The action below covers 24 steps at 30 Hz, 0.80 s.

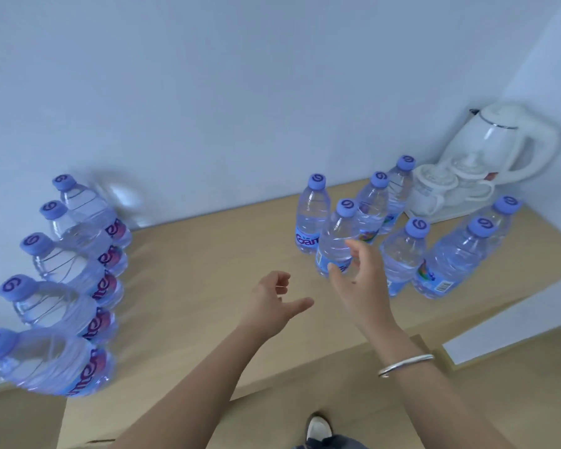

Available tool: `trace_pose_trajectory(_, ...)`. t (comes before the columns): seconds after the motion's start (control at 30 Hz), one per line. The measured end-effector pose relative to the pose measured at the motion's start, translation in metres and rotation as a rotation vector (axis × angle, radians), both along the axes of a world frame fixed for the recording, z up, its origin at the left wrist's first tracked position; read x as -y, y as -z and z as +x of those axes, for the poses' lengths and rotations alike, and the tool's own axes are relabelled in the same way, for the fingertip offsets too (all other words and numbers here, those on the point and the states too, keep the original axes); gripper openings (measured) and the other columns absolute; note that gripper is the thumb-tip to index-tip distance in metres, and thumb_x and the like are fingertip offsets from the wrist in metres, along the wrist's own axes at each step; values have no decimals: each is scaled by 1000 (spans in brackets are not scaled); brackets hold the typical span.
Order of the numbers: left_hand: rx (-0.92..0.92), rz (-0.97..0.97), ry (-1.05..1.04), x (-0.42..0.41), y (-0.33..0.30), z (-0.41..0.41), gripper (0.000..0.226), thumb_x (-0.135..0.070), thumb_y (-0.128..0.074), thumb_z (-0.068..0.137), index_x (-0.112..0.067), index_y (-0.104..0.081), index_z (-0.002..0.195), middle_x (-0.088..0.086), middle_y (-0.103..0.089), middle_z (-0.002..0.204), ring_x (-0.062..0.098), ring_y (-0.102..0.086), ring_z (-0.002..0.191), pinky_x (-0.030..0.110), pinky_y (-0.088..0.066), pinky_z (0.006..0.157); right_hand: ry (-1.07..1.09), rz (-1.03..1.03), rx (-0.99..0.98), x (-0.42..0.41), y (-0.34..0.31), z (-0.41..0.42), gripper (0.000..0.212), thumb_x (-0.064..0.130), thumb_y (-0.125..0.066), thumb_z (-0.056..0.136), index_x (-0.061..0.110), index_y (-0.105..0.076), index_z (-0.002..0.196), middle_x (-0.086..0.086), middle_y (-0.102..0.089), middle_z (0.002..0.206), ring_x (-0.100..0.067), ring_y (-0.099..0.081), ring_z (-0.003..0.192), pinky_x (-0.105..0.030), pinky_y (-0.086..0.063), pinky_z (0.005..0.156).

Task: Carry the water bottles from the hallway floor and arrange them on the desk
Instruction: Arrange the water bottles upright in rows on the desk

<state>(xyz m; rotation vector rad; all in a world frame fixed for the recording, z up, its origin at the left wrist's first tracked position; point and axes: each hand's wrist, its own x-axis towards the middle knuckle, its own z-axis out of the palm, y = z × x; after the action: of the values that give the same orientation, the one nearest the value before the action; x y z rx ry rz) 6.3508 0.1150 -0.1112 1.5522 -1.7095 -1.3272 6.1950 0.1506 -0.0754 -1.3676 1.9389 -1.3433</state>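
Both hands reach over the desk [208, 254]. Right hand [358, 280]: fingers loosely spread, thumb and fingertips at the lower body of the nearest bottle [337, 238]; whether they press the plastic or stop just short cannot be told. Left hand [272, 301]: fingers lightly curled, thumb out, holding nothing, above bare desktop. A smooth silver bangle [405, 364] circles the right wrist.

Bottles: clear ribbed plastic, filled, with rounded shoulders, periwinkle screw caps bearing a swirl mark, and blue printed labels round the lower body. All stand upright on the desk.

Right cluster [402, 228]: eight bottles, counting the one at the right hand, standing close together, some touching. Two stand nearest the front edge at far right.

Left row [75, 280]: five bottles in a line running from the wall toward the front edge, each just beside the next. Wide-angle distortion makes them lean outward; the labels show pink and blue.

Desk: light wood-grain laminate, matte, flat, set against a plain pale wall [240, 92].

Back right corner: a white plastic kettle [506, 140], glossy, with a looped handle and a metal band under the lid. Two white cups [441, 189] sit in front of it on a white tray [447, 217], just beside the rear bottles of the cluster.

Below the desk edge, a white shoe [318, 429] stands on tan floor [23, 422].
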Motion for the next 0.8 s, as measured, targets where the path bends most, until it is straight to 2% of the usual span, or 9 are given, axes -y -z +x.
trace_pose_trajectory(0.1, -50, -32, -4, 20, -8, -32, 69, -28, -82, 69, -16, -46, 126, -7, -49, 116, 7, -51, 103, 20, -40, 86, 13, 46, 58, 14, 2, -20, 56, 10, -66, 81, 10, -42, 131, 7, -40, 120, -15, -44, 119, -23, -34, 97)
trace_pose_trajectory(0.27, -70, -54, -16, 44, -9, -64, 77, -28, -83, 66, -19, -42, 130, -11, -46, 123, 8, -48, 110, 21, -39, 84, -80, 62, 84, 45, 4, -35, 68, 16, -76, 74, 14, -39, 131, 17, -40, 111, -2, -38, 107, -7, -27, 82)
trace_pose_trajectory(0.43, -47, -43, -15, 52, -1, -73, 81, -25, -83, 66, -17, -39, 134, -11, -43, 124, 8, -46, 111, 23, -38, 87, -126, 139, 144, 66, 9, -41, 70, 23, -80, 69, 21, -40, 126, 15, -45, 107, -6, -46, 99, -2, -39, 66)
trace_pose_trajectory(0.47, -46, -42, -14, 52, 0, -73, 81, -25, -84, 66, -18, -39, 133, -12, -42, 123, 8, -46, 111, 23, -38, 87, -117, 154, 130, 68, 10, -42, 72, 26, -80, 69, 22, -40, 128, 14, -46, 111, -6, -47, 100, -5, -41, 67)
trace_pose_trajectory(0.57, -65, -31, -27, 53, 1, -71, 78, -23, -83, 66, -22, -41, 132, -12, -44, 128, 9, -46, 113, 23, -38, 87, -86, 152, 50, 69, 12, -44, 75, 31, -82, 66, 19, -42, 129, 11, -47, 115, -5, -46, 101, -21, -38, 81)
trace_pose_trajectory(0.63, -81, -33, -33, 52, 0, -69, 78, -22, -83, 66, -24, -41, 131, -12, -44, 129, 9, -46, 114, 23, -38, 87, -85, 140, 33, 68, 13, -42, 71, 32, -82, 64, 22, -46, 125, 13, -50, 111, -4, -47, 98, -23, -40, 80)
trace_pose_trajectory(0.73, -113, -39, -24, 50, -3, -64, 76, -21, -83, 65, -29, -43, 129, -16, -46, 130, 6, -47, 116, 14, -39, 83, -113, 155, 15, 66, 11, -35, 67, 35, -82, 61, 29, -48, 119, 19, -52, 98, -5, -51, 90, -21, -41, 71)
trace_pose_trajectory(0.8, -153, -33, -24, 46, -5, -59, 73, -19, -83, 64, -33, -44, 124, -17, -50, 128, 2, -49, 115, 3, -40, 71, -139, 167, 25, 65, 10, -30, 67, 37, -82, 60, 29, -49, 117, 16, -57, 97, -8, -56, 91, -24, -45, 74)
